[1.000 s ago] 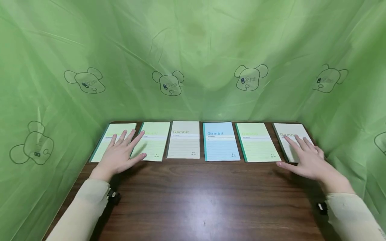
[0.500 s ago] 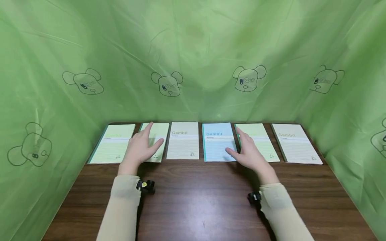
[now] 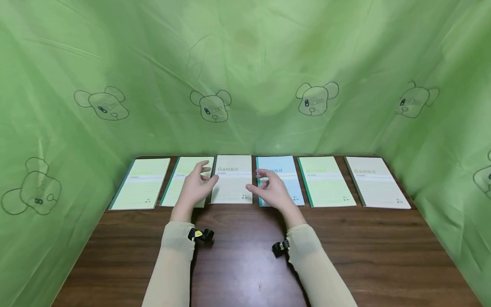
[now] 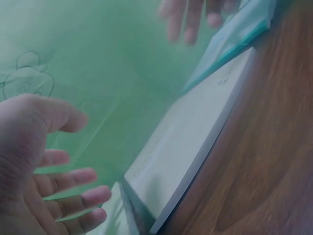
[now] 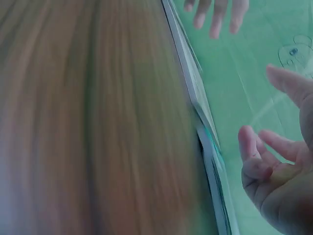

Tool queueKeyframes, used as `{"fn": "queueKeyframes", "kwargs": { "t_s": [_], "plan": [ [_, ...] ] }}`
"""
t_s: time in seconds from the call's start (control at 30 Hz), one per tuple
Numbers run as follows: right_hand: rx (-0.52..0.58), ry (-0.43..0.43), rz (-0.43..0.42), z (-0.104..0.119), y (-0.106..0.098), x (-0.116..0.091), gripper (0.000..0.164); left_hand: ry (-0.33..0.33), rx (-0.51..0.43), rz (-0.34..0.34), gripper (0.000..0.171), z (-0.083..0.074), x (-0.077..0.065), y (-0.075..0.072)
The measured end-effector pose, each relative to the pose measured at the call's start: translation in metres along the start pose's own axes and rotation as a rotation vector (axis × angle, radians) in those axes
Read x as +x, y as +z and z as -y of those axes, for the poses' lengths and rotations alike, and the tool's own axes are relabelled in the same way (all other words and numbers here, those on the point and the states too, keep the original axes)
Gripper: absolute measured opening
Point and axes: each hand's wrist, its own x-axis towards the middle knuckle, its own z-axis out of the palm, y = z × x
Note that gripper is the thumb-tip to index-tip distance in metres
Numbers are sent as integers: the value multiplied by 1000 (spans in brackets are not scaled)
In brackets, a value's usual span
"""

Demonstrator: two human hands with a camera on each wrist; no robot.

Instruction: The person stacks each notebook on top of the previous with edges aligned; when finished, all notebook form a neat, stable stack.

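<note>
Several notebooks lie in a row along the table's far edge in the head view. My left hand (image 3: 194, 186) hovers over the right part of a pale green notebook (image 3: 176, 187), fingers loosely bent, holding nothing. Between the two hands lies a white-grey notebook (image 3: 232, 183). My right hand (image 3: 274, 192) hangs over the left part of the blue notebook (image 3: 289, 170), thumb toward the white-grey one, with nothing in its grasp. In the left wrist view the fingers (image 4: 73, 200) are apart and bent above the notebooks. The right wrist view shows relaxed, curved fingers (image 5: 254, 152).
At the far left lies another pale green notebook (image 3: 140, 183). Farther right are a pale green notebook (image 3: 326, 183) and a white-grey one (image 3: 377, 183). A green curtain (image 3: 249, 85) with bear drawings surrounds the brown wooden table (image 3: 238, 264) on three sides.
Both hands have swung inward from the outer notebooks toward the middle of the row, their spread fingers now loosely bent. The notebooks lie as before.
</note>
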Motion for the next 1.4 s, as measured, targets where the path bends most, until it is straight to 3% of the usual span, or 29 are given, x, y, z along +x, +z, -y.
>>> {"fn": "queueKeyframes", "kwargs": {
  "t_s": [0.2,0.57,0.9,1.17,1.4],
  "plan": [
    [-14,61,22,3,22,3,82,-50,85,13,59,2,4,6],
    [-81,84,89,-5,24,-1,79,-77,169,59,55,5,8,11],
    [-58,99,85,-4,24,-2,75,-89,182,71,61,-11,6,18],
    [-59,113,60,-3,23,-1,82,-108,62,-15,49,-11,12,33],
    [-38,121,63,-4,28,-2,80,-199,-222,-67,47,-3,10,32]
  ]
}}
